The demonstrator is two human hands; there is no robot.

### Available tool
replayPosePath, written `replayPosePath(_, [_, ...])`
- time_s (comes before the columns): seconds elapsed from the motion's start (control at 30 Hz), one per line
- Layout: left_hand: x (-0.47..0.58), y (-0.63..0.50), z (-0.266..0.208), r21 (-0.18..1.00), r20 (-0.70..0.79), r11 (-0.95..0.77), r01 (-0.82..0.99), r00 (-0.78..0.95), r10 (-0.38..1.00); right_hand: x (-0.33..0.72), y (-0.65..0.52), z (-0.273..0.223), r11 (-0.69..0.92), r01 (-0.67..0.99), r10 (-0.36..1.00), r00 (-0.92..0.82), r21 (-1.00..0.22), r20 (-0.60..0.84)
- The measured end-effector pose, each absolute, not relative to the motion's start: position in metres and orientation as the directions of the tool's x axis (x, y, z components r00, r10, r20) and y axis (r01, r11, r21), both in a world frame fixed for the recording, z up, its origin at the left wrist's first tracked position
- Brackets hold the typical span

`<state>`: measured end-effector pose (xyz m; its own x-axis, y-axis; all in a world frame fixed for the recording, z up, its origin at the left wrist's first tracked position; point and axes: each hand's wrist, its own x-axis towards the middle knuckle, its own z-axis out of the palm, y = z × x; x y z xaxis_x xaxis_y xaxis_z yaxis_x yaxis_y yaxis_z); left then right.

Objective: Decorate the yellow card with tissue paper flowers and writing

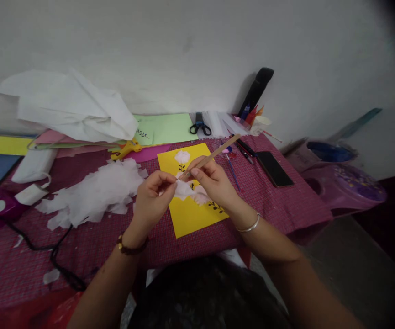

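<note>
A slim, light-brown wooden stick (222,148) is pinched between the thumb and fingers of the right hand (214,182), slanted with its upper end toward the far right and its lower end just beside the left fingertips. The thumb and fingers of the left hand (153,197) are pressed together at the tips; whether a scrap is gripped there cannot be told. Both hands are held over a bright yellow rectangular paper sheet (192,223), laid at an angle on the tabletop (272,212), which is covered with checked magenta cloth. On the sheet, pale pinkish-white ruffled paper flowers (182,156) and black leafy sprigs (216,207) are seen, partly hidden by the hands. To the left, a loose heap of translucent white paper pieces (97,189) is spread. Beyond it, a yellow glue gun (126,149) is seen; at far centre, black-handled scissors (200,127); to the right, a black phone (274,169).
</note>
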<state>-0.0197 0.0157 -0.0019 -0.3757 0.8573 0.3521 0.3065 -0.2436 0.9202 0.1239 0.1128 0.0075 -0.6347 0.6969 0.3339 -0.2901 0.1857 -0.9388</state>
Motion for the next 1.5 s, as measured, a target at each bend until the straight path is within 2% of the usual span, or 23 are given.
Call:
replayPosePath(0.1, [-0.018,0.012,0.003,0.774,0.535,-0.227,0.591,-0.419,0.733,0.121,0.112,0.007,0.119,-0.313,0.735,-0.611,-0.942,0.296])
replayPosePath(0.17, [-0.016,0.010,0.006,0.729,0.561,-0.170,0.663,-0.437,0.703,0.120,0.110,0.008,0.125,-0.313,0.749,-0.592,-0.942,0.296])
replayPosePath(0.23, [-0.015,0.009,0.006,0.834,0.420,-0.145,0.533,-0.441,0.793,0.119,0.107,0.008,0.174,-0.311,0.749,-0.574,-0.934,0.331])
replayPosePath(0.3, [-0.015,0.010,0.005,0.960,0.207,-0.104,0.259,-0.411,0.888,0.120,0.104,0.008,0.261,-0.299,0.727,-0.565,-0.918,0.391])
replayPosePath(0.37, [-0.015,0.013,0.004,0.998,0.065,-0.067,0.008,-0.369,0.927,0.122,0.101,0.008,0.381,-0.255,0.689,-0.563,-0.889,0.457])
replayPosePath(0.43, [-0.016,0.015,0.004,0.992,0.008,-0.052,-0.119,-0.344,0.939,0.124,0.098,0.010,0.502,-0.172,0.649,-0.574,-0.848,0.500])
replayPosePath(0.57, [-0.017,0.018,0.002,0.991,-0.024,-0.023,-0.132,-0.338,0.941,0.127,0.095,0.012,0.636,-0.054,0.591,-0.607,-0.769,0.531])
replayPosePath(0.8, [-0.015,0.021,-0.005,0.993,-0.038,-0.010,-0.117,-0.401,0.915,0.127,0.093,0.010,0.680,-0.034,0.563,-0.615,-0.733,0.551])
replayPosePath(0.93, [-0.013,0.022,-0.003,0.987,-0.050,-0.018,-0.159,-0.414,0.909,0.126,0.094,0.008,0.569,-0.099,0.625,-0.592,-0.816,0.508])
replayPosePath(1.03, [-0.013,0.022,-0.001,0.987,-0.050,-0.022,-0.159,-0.430,0.902,0.122,0.096,0.006,0.381,-0.238,0.688,-0.573,-0.894,0.445])
replayPosePath(1.13, [-0.014,0.021,-0.003,0.984,-0.053,-0.024,-0.176,-0.417,0.907,0.119,0.099,0.005,0.208,-0.334,0.741,-0.559,-0.919,0.371])
replayPosePath(1.37, [-0.014,0.020,-0.002,0.984,-0.018,-0.061,-0.169,-0.427,0.904,0.116,0.105,0.002,-0.023,-0.340,0.815,-0.551,-0.940,0.180])
replayPosePath(1.5, [-0.011,0.020,-0.001,0.991,0.023,-0.082,-0.105,-0.472,0.881,0.118,0.107,0.003,-0.082,-0.365,0.781,-0.602,-0.927,0.168])
